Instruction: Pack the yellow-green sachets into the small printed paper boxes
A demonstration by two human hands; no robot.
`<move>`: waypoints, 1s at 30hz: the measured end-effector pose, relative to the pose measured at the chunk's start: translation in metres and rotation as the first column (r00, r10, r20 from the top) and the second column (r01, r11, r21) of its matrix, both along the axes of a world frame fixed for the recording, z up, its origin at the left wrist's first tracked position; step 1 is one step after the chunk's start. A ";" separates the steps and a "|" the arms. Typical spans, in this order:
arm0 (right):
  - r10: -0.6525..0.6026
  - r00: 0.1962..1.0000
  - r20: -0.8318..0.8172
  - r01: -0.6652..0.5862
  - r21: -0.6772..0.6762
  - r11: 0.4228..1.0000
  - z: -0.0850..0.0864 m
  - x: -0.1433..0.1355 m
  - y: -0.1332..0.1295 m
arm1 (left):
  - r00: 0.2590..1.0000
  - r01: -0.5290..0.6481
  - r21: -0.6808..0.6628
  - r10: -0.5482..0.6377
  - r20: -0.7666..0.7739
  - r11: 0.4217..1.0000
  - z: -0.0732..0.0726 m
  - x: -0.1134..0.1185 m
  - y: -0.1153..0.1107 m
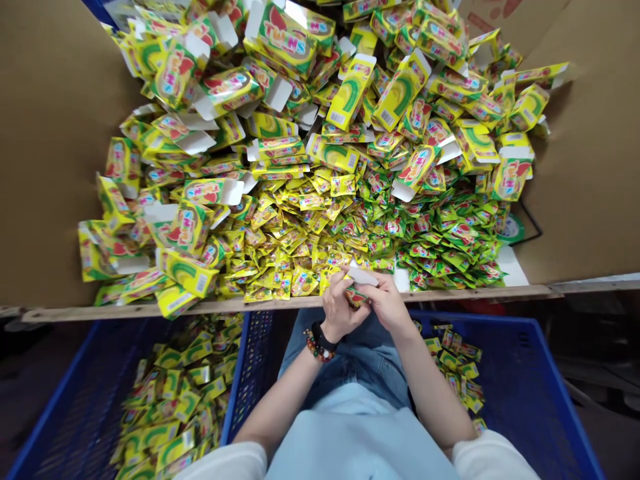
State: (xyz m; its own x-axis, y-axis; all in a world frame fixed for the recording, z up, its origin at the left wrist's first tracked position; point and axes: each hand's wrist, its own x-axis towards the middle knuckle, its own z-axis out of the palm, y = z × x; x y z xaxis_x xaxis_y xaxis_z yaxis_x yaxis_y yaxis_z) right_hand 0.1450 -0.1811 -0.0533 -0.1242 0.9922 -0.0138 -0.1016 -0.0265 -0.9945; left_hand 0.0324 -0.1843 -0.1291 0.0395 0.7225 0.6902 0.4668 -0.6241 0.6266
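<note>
My left hand, with a beaded bracelet and a black band at its wrist, is wrapped round a small candy box just over the table's front edge. The box has a white flap standing up. From the other side, my right hand grips the same box near that flap. Just beyond my hands lie small yellow packets to the left and green packets to the right. Behind them rises a heap of yellow and green boxes, many with open white flaps.
Cardboard walls stand at both sides of the heap. A wooden edge runs along the front. Below are a left blue crate, which holds many boxes, and a right blue crate with several boxes.
</note>
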 end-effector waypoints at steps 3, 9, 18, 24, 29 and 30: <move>0.026 0.990 0.139 -0.049 0.162 0.986 0.002 -0.002 -0.006 | 0.998 -0.039 -0.087 0.035 -0.044 0.995 -0.002 -0.001 0.000; -0.203 0.930 0.307 0.093 0.339 0.936 -0.008 -0.011 -0.016 | 0.994 -0.089 -0.158 0.077 -0.080 0.983 0.002 0.000 -0.001; -0.126 0.929 0.347 -0.040 0.433 0.901 -0.012 -0.006 -0.010 | 0.994 -0.099 -0.138 0.104 0.032 0.986 0.002 0.001 0.001; -0.216 0.897 0.386 -0.033 0.546 0.837 -0.026 -0.013 -0.016 | 0.999 -0.036 -0.141 0.033 -0.025 0.989 0.005 -0.005 -0.002; -0.341 0.761 0.551 0.051 0.474 0.879 -0.003 0.024 -0.041 | 0.980 0.158 -0.235 -0.181 -0.080 0.959 0.019 -0.012 -0.001; -0.406 0.649 0.644 0.101 0.456 0.884 0.003 0.041 -0.050 | 0.976 0.180 -0.258 -0.206 -0.074 0.949 0.021 -0.012 0.000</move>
State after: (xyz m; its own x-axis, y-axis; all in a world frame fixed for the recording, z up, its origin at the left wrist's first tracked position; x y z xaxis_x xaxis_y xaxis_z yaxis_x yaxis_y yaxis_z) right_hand 0.1860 -0.2307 -0.0501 0.0302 0.9309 0.3640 0.6814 0.2472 -0.6889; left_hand 0.0201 -0.1848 -0.1081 0.2540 0.8423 0.4754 0.4202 -0.5388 0.7302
